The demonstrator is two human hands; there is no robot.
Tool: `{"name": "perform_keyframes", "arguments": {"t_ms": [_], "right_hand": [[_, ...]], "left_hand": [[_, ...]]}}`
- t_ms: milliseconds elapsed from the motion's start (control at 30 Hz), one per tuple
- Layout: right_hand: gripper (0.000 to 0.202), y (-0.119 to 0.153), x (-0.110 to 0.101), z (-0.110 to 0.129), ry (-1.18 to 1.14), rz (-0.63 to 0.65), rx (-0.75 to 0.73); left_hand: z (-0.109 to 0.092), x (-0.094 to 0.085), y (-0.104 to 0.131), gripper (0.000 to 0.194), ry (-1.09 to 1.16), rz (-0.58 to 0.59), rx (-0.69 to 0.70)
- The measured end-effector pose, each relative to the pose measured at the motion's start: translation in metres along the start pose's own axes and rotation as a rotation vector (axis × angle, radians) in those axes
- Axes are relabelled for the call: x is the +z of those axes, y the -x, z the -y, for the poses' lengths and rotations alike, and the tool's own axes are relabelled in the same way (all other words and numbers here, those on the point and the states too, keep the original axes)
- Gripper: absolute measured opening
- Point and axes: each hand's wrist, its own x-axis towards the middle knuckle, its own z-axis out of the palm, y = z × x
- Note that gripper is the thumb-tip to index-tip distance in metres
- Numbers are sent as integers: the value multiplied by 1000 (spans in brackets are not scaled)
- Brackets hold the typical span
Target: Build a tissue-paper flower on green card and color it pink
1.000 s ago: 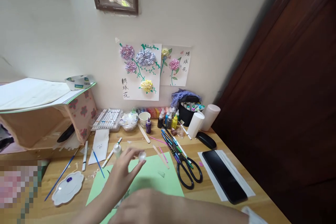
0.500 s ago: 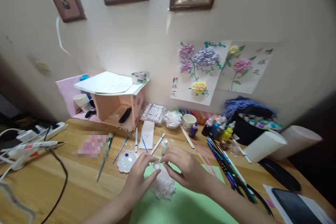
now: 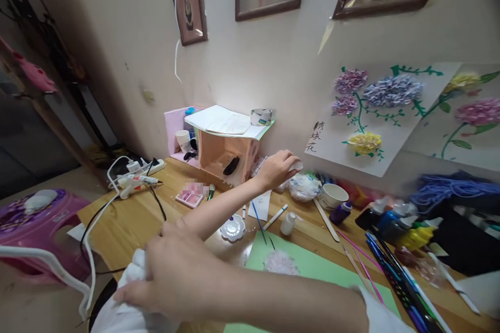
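Note:
My left hand (image 3: 278, 167) is stretched out over the back of the table, its fingers closed round a small white round thing (image 3: 296, 166), partly hidden. Across the front, my right hand (image 3: 175, 265) grips the white sleeve (image 3: 135, 291) of my left arm. A pale pink fluffy paper flower (image 3: 280, 262) lies on a green sheet (image 3: 324, 263), partly behind my right forearm. Just behind that sheet stands a small white bottle (image 3: 288, 223). A white scalloped palette (image 3: 233, 228) sits by my left forearm.
An open peach box (image 3: 219, 151) with papers on top stands at the back. Purple (image 3: 340, 213) and other paint bottles are on the right, beside long brushes (image 3: 394, 270). At the left lie a glue gun (image 3: 136, 183) and cables; a pink stool (image 3: 47, 234) stands beyond the table edge.
My hands have parted from over the flower. The left has reached forward with the small white thing; the right has crossed over to my left sleeve. My view has turned left.

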Motion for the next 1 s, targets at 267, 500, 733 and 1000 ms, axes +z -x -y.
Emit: {"name": "perform_keyframes", "arguments": {"t_ms": [267,500,733,1000], "right_hand": [[10,3,-16,17,509,-208,-483],[14,48,47,-17,478,-1103,-558],[4,54,79,-48,-110,-1162,-389],[10,61,108,-33,-294,-970,55]], "left_hand": [[25,2,-34,30,-68,3,61],[36,-34,-83,34,-72,-260,36],[45,-62,-122,31,-146,-415,-72],[61,-74,-142,32,-175,-520,-97]]}}
